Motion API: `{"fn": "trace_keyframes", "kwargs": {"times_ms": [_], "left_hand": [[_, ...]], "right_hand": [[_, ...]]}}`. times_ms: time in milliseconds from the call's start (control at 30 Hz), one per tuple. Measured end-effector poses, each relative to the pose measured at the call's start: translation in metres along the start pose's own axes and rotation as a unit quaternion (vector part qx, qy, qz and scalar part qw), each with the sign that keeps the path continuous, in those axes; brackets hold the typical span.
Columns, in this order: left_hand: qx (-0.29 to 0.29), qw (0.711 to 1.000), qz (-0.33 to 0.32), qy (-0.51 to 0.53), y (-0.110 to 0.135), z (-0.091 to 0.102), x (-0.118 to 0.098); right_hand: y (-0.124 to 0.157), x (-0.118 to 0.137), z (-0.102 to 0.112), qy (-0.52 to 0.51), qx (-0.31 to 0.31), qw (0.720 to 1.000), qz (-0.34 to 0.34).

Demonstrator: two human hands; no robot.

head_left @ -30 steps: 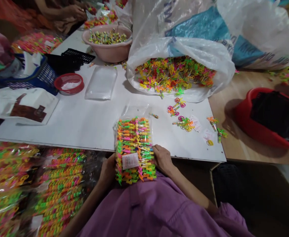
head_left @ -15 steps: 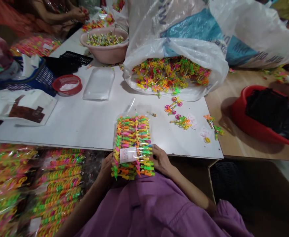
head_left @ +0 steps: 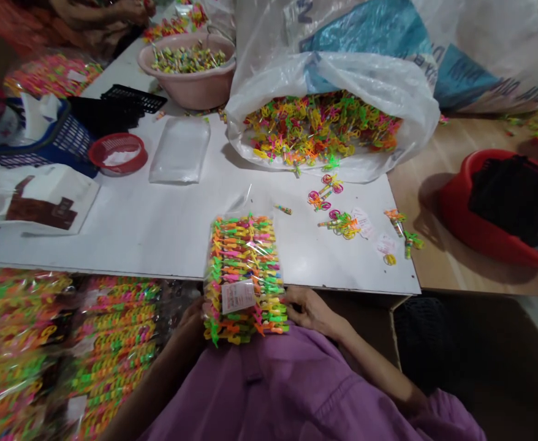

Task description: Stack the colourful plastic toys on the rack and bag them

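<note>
Clear packet (head_left: pixel 250 251) of multicol. plastic toys is btwn both hands at front edge of white counter (head_left: pixel 126 226), upper part over the counter, lower part overhanging nr the purple shirt (head_left: pixel 287 392). White label (head_left: pixel 238 296) on packet's lower half.

R hand (head_left: pixel 312 311): fingers curled, mostly closed, gripping packet's lower R edge. L hand (head_left: pixel 190 315) at lower L edge; fingers partly hidden behind packet, can't tell how far closed.

Also on counter: stack of clear bags (head_left: pixel 179 150), L of it a small red basket (head_left: pixel 126 165) w/ white paper in; pink basin (head_left: pixel 195 89) of small pcs behind; open white sack (head_left: pixel 418 122) full of toys; loose toys (head_left: pixel 345 225) to packet's R. More filled packets (head_left: pixel 113 343) lower L, below counter.
</note>
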State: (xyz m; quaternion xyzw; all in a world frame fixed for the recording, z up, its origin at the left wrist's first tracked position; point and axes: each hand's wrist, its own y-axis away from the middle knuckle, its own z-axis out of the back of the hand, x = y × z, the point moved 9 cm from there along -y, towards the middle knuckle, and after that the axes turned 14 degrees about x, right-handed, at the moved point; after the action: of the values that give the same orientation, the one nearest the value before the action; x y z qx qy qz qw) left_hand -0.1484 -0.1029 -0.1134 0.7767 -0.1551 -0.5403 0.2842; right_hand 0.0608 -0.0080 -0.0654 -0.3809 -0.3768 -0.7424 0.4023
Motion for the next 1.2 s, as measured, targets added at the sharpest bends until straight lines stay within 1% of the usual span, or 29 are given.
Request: {"fn": "trace_keyframes", "kwargs": {"times_ms": [33, 67, 133, 200, 267, 300, 367, 467, 533, 600, 700, 767, 833, 900, 1033, 1133, 1200], "left_hand": [[0.0, 1.0, 0.003, -0.015, 0.002, 0.001, 0.0], [-0.004, 0.999, 0.002, -0.038, 0.003, 0.002, 0.0], [-0.035, 0.992, -0.021, -0.119, 0.005, 0.008, -0.007], [-0.075, 0.969, -0.058, -0.23, 0.007, 0.014, -0.018], [-0.11, 0.935, -0.09, -0.326, 0.009, 0.019, -0.028], [-0.127, 0.92, -0.106, -0.356, 0.01, 0.021, -0.033], [-0.158, 0.901, -0.14, -0.379, 0.014, 0.025, -0.041], [-0.199, 0.88, -0.2, -0.381, 0.025, 0.025, -0.056], [-0.226, 0.849, -0.244, -0.411, 0.037, 0.018, -0.07], [-0.23, 0.81, -0.277, -0.464, 0.048, 0.005, -0.081], [-0.188, 0.755, -0.322, -0.539, 0.063, -0.015, -0.088], [-0.162, 0.726, -0.342, -0.575, 0.073, -0.021, -0.087], [-0.137, 0.704, -0.354, -0.6, 0.083, -0.025, -0.082], [-0.112, 0.699, -0.356, -0.61, 0.091, -0.027, -0.076], [-0.066, 0.711, -0.33, -0.617, 0.097, -0.029, -0.068], [-0.042, 0.705, -0.307, -0.638, 0.098, -0.031, -0.063], [-0.004, 0.707, -0.284, -0.647, 0.096, -0.032, -0.057]], "right_hand": [[0.002, -0.003, -0.001, -0.004, -0.005, 1.0, -0.004], [0.003, -0.006, 0.0, -0.007, -0.021, 1.0, -0.013], [0.004, -0.014, 0.005, -0.021, -0.083, 0.995, -0.044], [0.004, -0.02, 0.008, -0.035, -0.144, 0.986, -0.071], [0.002, -0.018, 0.013, -0.036, -0.196, 0.977, -0.078], [0.0, -0.015, 0.017, -0.027, -0.218, 0.973, -0.072], [-0.003, -0.004, 0.024, 0.004, -0.253, 0.966, -0.051], [-0.007, 0.013, 0.034, 0.067, -0.276, 0.959, -0.018], [-0.007, 0.025, 0.038, 0.111, -0.283, 0.953, 0.002], [-0.005, 0.033, 0.038, 0.139, -0.279, 0.95, 0.014], [0.002, 0.036, 0.035, 0.15, -0.241, 0.959, 0.02], [0.009, 0.034, 0.031, 0.146, -0.196, 0.969, 0.022], [0.015, 0.033, 0.027, 0.14, -0.139, 0.98, 0.03], [0.018, 0.033, 0.021, 0.136, -0.073, 0.987, 0.04], [0.017, 0.038, 0.013, 0.104, 0.051, 0.992, 0.052], [0.014, 0.045, 0.009, 0.07, 0.115, 0.989, 0.052], [0.014, 0.048, 0.005, 0.048, 0.151, 0.986, 0.054]]}}
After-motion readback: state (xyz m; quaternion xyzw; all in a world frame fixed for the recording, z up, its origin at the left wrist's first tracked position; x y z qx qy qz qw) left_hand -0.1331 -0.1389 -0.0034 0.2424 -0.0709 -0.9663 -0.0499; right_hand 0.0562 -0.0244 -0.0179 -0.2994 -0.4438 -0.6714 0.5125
